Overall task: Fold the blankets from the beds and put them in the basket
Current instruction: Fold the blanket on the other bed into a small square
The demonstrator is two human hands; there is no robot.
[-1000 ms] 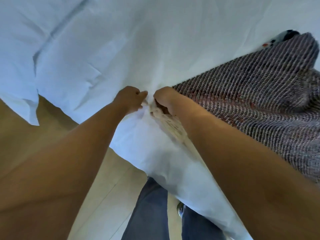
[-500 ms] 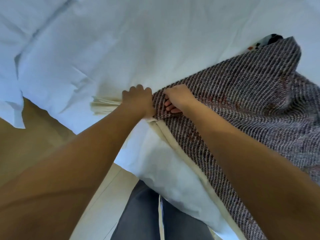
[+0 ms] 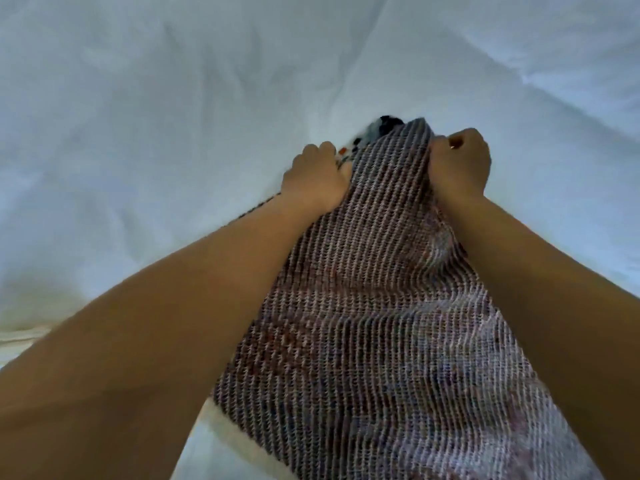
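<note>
While clenched, L (image 3: 317, 176) + R (image 3: 459, 161) on blanket (image 3: 381, 306).

The bed (image 3: 519, 46) fills the view under a white sheet (image 3: 138, 202), creased in soft folds; a cream edge (image 3: 24, 336) shows at the lower left. A woven blanket (image 3: 381, 323) of dark and pale threads lies on the sheet, narrowing toward its far end; there a small patterned cloth (image 3: 384, 128), dark with red spots, peeks out, touching it.
</note>
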